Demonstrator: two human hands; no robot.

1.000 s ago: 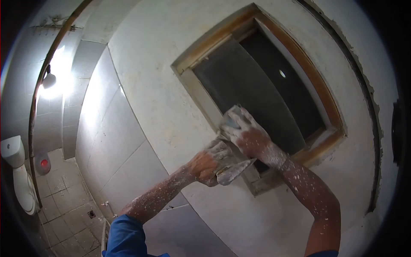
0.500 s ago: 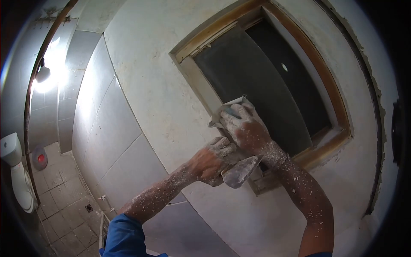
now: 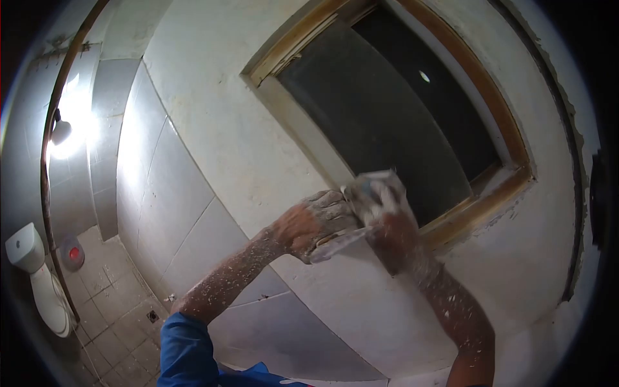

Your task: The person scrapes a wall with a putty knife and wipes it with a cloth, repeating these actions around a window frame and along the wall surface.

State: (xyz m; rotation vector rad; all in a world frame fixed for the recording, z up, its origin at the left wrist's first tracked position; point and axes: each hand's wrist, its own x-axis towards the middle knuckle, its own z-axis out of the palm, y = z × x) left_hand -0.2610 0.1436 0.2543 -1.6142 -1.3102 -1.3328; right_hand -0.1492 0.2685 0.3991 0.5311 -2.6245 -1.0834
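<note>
My left hand (image 3: 317, 222), coated in pale dust, is wrapped round a flat, whitish trowel-like blade (image 3: 342, 244) that points right, toward my other wrist. Close beside it, my right hand (image 3: 389, 222) is smeared by motion and grips a pale, crumpled sheet or bag (image 3: 390, 180) at its top edge. Both hands are in front of the lower left part of the window frame (image 3: 309, 142). White specks cover both forearms. What lies inside the sheet cannot be made out.
The dark window pane (image 3: 367, 109) fills the upper middle. Grey wall tiles (image 3: 171, 193) run down the left side. A lit bulb (image 3: 61, 132), a white toilet (image 3: 48, 297), a pink-red item (image 3: 73, 253) and a floor drain (image 3: 152, 316) are at the far left.
The right hand and the sheet have moved down, closer to my left hand. The blade has turned from tilted to nearly level, and the view has shifted slightly.
</note>
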